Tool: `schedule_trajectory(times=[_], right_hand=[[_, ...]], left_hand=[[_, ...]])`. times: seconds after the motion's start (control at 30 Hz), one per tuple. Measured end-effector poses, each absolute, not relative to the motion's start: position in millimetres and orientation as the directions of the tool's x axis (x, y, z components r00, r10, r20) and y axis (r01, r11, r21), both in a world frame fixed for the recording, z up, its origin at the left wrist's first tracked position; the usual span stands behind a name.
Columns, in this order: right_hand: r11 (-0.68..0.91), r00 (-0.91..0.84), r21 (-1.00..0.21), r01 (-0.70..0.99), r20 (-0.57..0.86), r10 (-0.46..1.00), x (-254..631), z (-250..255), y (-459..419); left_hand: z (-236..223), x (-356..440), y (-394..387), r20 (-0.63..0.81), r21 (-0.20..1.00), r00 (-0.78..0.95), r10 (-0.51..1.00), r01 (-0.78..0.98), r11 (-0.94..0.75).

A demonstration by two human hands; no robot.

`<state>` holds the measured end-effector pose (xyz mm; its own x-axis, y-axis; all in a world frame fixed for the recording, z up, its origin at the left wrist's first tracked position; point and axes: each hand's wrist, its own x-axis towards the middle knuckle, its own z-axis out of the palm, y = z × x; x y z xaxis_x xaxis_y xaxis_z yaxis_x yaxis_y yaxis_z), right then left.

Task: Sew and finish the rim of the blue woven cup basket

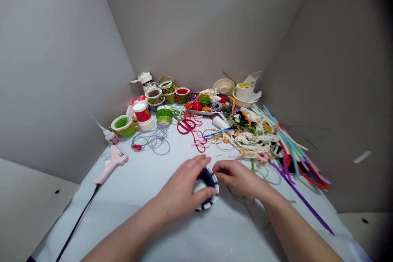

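Note:
A small round cup (208, 177) with a dark blue inside and a blue-and-white striped rim sits low over the table's middle. My left hand (187, 186) is wrapped around it, with the thumb across the opening and the fingers over its far left side. At the rim's right edge, my right hand (235, 177) has thumb and forefinger pinched together. What lies between those fingertips is too small to make out. Below the right hand, a thin brown cord (245, 202) trails in loose loops on the table.
On the left lie a pink glue gun (112, 163), a glue bottle (111, 137) and grey cord (153, 141). Red scissors (186, 126), several small woven baskets (164, 115) and a yarn tray (196, 111) stand farther back. Tangled trims (254, 143) and coloured strips (294, 151) fill the right.

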<state>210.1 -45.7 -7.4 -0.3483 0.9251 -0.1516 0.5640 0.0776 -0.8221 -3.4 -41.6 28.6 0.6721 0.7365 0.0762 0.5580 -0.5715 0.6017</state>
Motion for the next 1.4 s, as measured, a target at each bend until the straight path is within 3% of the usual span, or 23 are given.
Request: schedule_trajectory(times=[0.13, 0.33, 0.5, 0.63, 0.8, 1.03, 1.2, 1.4], right_hand=[[0.077, -0.345, -0.806, 0.586, -0.163, 0.924, 207.9, -2.4, -46.6], [0.11, -0.349, -0.777, 0.62, -0.148, 0.925, 210.4, -1.7, -46.9], [0.123, -0.305, -0.734, 0.668, -0.12, 0.945, 212.5, 5.5, -50.5], [0.194, -0.283, -0.687, 0.7, -0.018, 0.959, 207.5, 12.1, -56.2], [0.378, -0.395, -0.571, 0.729, 0.101, 0.913, 201.5, 19.6, -62.8], [0.485, -0.502, -0.411, 0.772, 0.072, 0.862, 198.9, 27.4, -65.3], [0.483, -0.507, -0.413, 0.772, 0.06, 0.86, 199.3, 28.6, -66.3], [0.434, -0.463, -0.518, 0.737, 0.08, 0.883, 215.6, 34.7, -68.5]], left_hand=[[43.4, -3.2, -10.6, 0.073, 0.658, 0.68, 0.729, 0.517, -0.548], [25.1, 14.9, 22.6, -0.136, 0.792, 0.821, 0.555, 0.426, -0.437], [9.2, 13.9, 16.8, -0.138, 0.812, 0.741, 0.658, 0.465, -0.354], [7.7, 11.2, 9.5, -0.115, 0.806, 0.715, 0.689, 0.473, -0.356], [7.8, 13.2, 5.2, -0.078, 0.796, 0.701, 0.708, 0.472, -0.379], [2.0, 12.9, 0.4, -0.099, 0.831, 0.646, 0.756, 0.472, -0.295], [0.3, 14.6, 1.1, -0.128, 0.858, 0.678, 0.724, 0.442, -0.262], [-3.5, 15.5, 1.3, -0.125, 0.88, 0.66, 0.74, 0.418, -0.224]])
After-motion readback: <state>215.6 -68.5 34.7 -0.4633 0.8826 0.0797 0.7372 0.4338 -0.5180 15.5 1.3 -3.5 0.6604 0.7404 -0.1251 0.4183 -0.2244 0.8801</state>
